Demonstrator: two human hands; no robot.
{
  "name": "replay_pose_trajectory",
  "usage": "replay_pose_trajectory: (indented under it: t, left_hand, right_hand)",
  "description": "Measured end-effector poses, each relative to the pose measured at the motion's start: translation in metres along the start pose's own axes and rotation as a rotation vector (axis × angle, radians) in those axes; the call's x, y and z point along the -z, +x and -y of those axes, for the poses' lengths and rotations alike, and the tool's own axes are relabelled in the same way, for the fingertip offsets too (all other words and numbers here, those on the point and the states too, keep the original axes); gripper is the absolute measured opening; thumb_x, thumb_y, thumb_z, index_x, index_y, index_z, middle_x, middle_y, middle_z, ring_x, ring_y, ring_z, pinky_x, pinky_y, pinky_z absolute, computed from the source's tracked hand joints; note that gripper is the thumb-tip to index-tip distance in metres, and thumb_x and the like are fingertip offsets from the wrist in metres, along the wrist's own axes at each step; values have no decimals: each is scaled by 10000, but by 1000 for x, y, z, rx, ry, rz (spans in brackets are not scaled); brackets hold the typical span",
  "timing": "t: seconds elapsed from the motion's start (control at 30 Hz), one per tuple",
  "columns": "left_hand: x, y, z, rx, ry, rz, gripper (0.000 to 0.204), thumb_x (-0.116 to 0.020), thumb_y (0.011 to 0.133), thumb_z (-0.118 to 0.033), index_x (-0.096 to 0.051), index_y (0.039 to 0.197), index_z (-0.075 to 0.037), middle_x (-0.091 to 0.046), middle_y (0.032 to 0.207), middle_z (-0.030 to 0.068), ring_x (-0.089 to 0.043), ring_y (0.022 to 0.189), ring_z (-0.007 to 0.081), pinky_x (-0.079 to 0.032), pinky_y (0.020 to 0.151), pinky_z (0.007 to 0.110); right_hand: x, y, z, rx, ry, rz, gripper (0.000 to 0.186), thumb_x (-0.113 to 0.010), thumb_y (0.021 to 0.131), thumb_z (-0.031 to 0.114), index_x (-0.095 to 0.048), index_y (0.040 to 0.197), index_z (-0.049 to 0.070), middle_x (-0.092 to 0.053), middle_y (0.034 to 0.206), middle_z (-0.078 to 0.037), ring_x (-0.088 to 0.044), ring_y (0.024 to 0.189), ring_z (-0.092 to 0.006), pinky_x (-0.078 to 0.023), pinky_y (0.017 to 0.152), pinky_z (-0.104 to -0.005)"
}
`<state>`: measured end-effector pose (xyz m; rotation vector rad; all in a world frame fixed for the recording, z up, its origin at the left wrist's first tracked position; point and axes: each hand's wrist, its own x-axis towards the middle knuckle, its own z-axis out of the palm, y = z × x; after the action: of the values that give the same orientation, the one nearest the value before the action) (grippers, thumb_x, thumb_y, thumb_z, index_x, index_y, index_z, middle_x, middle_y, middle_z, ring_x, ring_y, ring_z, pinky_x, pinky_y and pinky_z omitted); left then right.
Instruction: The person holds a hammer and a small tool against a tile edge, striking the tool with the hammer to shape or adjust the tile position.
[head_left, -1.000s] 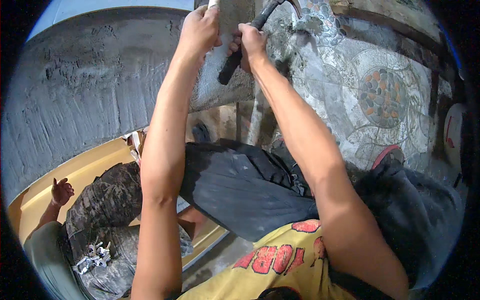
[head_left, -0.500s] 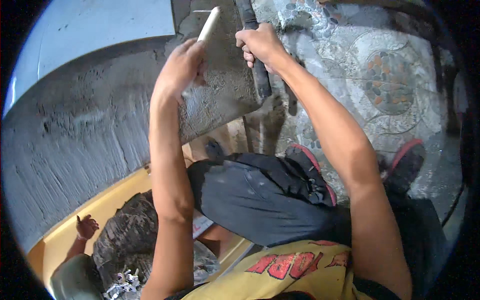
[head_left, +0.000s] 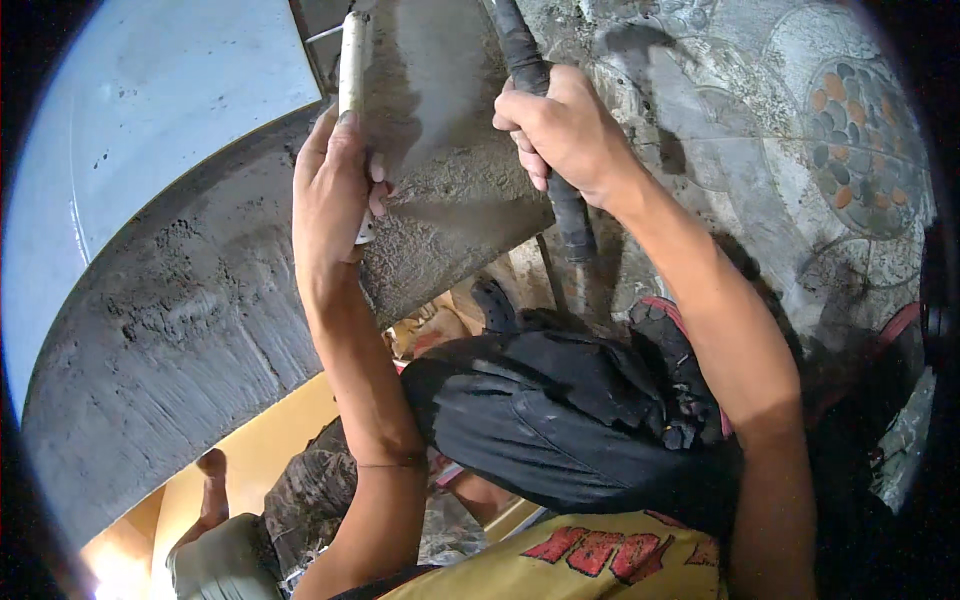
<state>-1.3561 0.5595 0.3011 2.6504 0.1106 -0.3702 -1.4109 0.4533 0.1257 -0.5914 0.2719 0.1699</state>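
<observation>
My left hand is closed round a whitish tube-shaped handle, which stands nearly upright in the picture. A thin metal rod juts left from its far end. My right hand grips a dark, tape-wrapped bar that runs from the top edge down past my fist. What its far end joins is out of the picture. Between and below my hands lies a grey panel coated with wet-looking cement, rough in places and streaked at the left.
A smooth pale-blue sheet borders the coated panel at the upper left. To the right spreads a grey floor with a round pebble inlay. Another person in camouflage trousers is at the lower left, beside a yellow surface. My bent knee is below the panel.
My left hand has shifted left with the whitish handle, which has turned from slanted to nearly upright. My right hand, still on the dark bar, appears lower and farther right; the whole view has shifted too.
</observation>
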Motion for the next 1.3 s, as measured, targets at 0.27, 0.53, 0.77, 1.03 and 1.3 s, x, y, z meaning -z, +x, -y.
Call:
replay_pose_trajectory:
  t: [0.27, 0.53, 0.77, 1.03, 1.3]
  left_hand:
    - [4, 6, -1, -15, -41, 31, 361, -436, 1036, -302, -564, 1175, 6, -489, 640, -4, -433, 456, 64, -341, 414, 206]
    - [9, 8, -2, -10, -33, 39, 371, -437, 1034, -315, -566, 1187, -3, -481, 636, -7, -438, 461, 65, -330, 418, 206]
    - [11, 12, 3, -65, -27, 82, 336, -467, 1029, -320, -563, 1142, -18, -477, 635, -11, -454, 468, 73, -341, 411, 210]
    - [14, 14, 0, -35, -47, 72, 303, -473, 1028, -313, -554, 1087, -27, -474, 638, -12, -451, 472, 76, -366, 425, 218]
    - [10, 13, -1, -44, -132, 94, 354, -461, 1032, -290, -556, 1213, -1, -491, 664, -9, -440, 477, 74, -370, 435, 224]
  right_hand:
    - [-30, 12, -7, -12, 136, 10, 275, -609, 752, 154, -523, 534, 11, -519, 489, -66, -524, 382, -166, -447, 362, -320]
    - [-63, 23, -11, -48, 317, -82, 217, -609, 768, 134, -500, 594, 65, -448, 524, -11, -458, 439, -132, -393, 424, -345]
    - [-58, 19, -16, -25, 291, -53, 156, -599, 773, 129, -514, 658, 68, -449, 543, 0, -454, 430, -128, -412, 441, -347]
    - [-61, 26, -6, -41, 374, -57, 189, -610, 747, 145, -531, 610, 43, -501, 532, -39, -500, 426, -157, -433, 411, -342]
    - [-80, 35, -8, -28, 305, -114, 210, -628, 691, 142, -534, 546, 22, -519, 532, -76, -510, 417, -199, -421, 419, -351]
